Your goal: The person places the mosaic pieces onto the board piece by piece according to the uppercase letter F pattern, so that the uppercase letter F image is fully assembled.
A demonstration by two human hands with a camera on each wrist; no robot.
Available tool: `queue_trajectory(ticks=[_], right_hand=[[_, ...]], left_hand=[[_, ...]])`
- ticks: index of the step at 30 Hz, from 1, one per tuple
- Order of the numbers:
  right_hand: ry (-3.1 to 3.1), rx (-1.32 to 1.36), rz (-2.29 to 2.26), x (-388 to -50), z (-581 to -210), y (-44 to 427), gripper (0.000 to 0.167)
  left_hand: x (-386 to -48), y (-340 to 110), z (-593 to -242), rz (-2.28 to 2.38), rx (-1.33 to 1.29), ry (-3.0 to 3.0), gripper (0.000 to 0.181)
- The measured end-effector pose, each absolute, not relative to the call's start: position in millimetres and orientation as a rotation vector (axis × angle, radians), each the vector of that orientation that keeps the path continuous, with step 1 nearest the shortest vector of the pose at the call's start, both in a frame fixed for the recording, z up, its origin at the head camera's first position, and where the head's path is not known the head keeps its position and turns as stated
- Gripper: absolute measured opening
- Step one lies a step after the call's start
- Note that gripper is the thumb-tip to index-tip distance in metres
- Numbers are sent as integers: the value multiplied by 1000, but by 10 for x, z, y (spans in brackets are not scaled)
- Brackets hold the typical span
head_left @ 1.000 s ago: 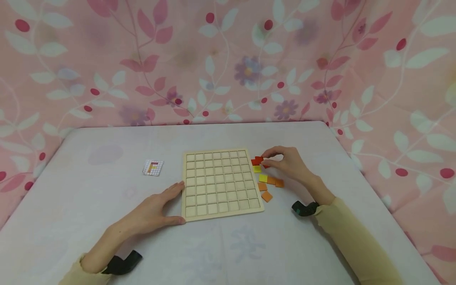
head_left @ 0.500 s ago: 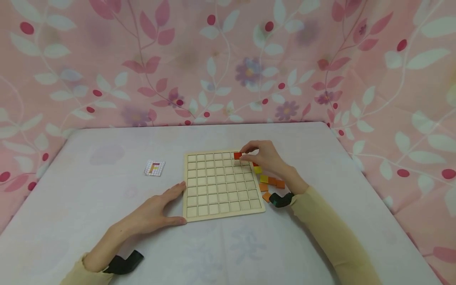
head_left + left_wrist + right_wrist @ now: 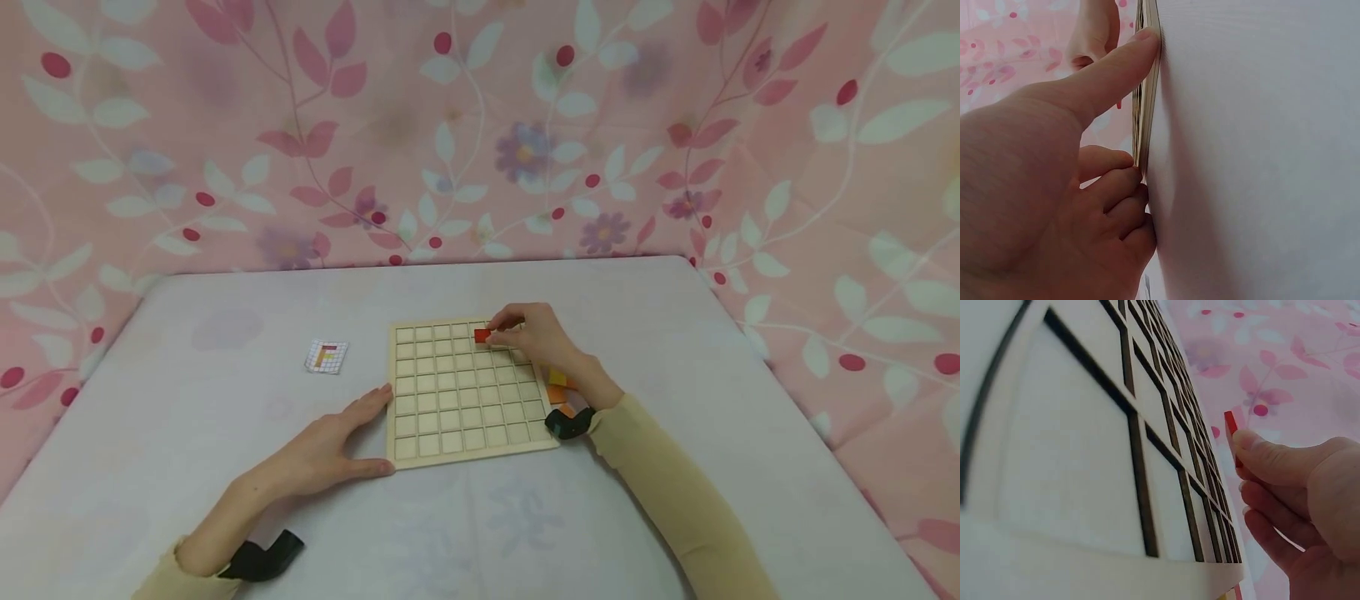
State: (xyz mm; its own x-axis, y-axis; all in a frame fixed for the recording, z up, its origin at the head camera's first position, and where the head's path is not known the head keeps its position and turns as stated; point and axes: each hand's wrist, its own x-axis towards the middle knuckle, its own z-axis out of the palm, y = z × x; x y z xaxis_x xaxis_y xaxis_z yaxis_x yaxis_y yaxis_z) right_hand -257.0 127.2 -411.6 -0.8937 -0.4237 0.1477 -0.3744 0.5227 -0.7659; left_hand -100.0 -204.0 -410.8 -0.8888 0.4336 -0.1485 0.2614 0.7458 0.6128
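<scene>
A pale wooden grid board (image 3: 459,390) lies on the white table. Over its far right part, my right hand (image 3: 536,335) pinches a red square tile (image 3: 482,336) between thumb and fingers; in the right wrist view the red tile (image 3: 1232,434) is seen edge-on, just above the board. My left hand (image 3: 318,446) rests at the board's left edge with fingers and thumb spread, touching its side. In the left wrist view the left thumb (image 3: 1119,75) lies against the board's edge (image 3: 1147,125).
Orange and yellow tiles (image 3: 557,393) lie right of the board, partly hidden by the right forearm. A small card with a coloured grid pattern (image 3: 327,356) lies to the left. Black wrist devices (image 3: 264,557) sit under both wrists. A floral curtain (image 3: 450,125) hangs behind the table.
My right hand has picked up a red tile from the pile at the right and carried it left over the board's far rows. The left hand has stayed at the board's edge.
</scene>
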Motion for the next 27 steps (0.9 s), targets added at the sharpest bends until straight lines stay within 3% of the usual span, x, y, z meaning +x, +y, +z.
queue_trajectory(ticks=[27], right_hand=[[2703, -774, -1342, -2572, -4264, 1235, 19]], left_hand=[[-1012, -2043, -4103, 869, 554, 2670, 101]])
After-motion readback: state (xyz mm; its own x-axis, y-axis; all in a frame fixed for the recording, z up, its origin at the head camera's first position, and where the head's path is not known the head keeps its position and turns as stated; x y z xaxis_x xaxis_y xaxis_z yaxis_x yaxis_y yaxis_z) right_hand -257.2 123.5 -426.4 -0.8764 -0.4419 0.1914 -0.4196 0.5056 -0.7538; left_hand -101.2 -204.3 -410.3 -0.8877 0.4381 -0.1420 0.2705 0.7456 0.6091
